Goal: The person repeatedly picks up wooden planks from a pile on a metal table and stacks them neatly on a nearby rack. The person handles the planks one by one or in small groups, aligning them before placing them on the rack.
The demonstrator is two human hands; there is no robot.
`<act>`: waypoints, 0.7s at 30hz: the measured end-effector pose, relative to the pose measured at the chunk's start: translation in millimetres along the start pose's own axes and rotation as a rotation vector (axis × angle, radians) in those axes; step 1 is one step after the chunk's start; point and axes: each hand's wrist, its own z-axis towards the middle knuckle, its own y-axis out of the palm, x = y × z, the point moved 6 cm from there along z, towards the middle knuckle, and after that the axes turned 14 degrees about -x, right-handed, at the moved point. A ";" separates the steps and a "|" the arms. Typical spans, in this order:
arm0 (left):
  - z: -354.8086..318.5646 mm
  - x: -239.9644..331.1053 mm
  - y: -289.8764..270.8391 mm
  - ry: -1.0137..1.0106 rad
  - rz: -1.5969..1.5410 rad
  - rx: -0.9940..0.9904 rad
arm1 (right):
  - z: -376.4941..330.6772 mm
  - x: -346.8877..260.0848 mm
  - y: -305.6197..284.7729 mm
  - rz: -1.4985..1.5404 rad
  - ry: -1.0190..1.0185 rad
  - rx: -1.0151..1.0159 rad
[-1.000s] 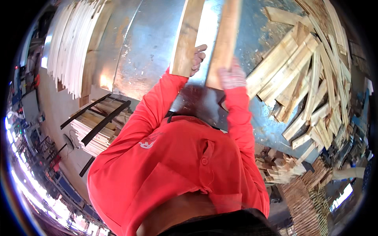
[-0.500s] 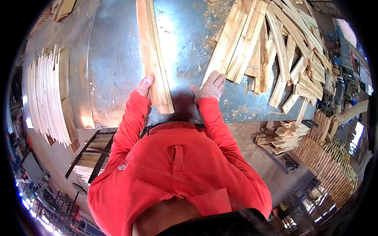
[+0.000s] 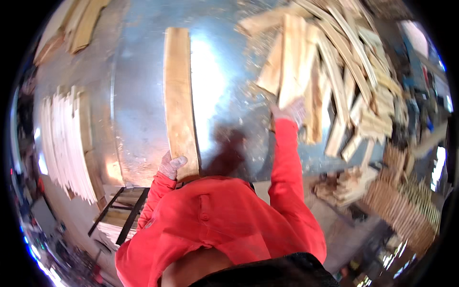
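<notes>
A long pale wooden plank (image 3: 180, 103) lay lengthwise on the shiny sheet-metal table (image 3: 138, 115), its near end clasped by the gloved left hand (image 3: 171, 166). Right of the plank, the gloved right hand (image 3: 289, 111) was on a board end in the jumbled heap of pale wood offcuts (image 3: 334, 81); its hold could not be judged through blur. One plank appeared set out; the heap looked largely unsorted.
</notes>
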 end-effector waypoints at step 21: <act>227.2 549.9 -427.1 -0.428 1.454 1.326 | -12.8 -19.3 18.3 -0.125 0.286 0.150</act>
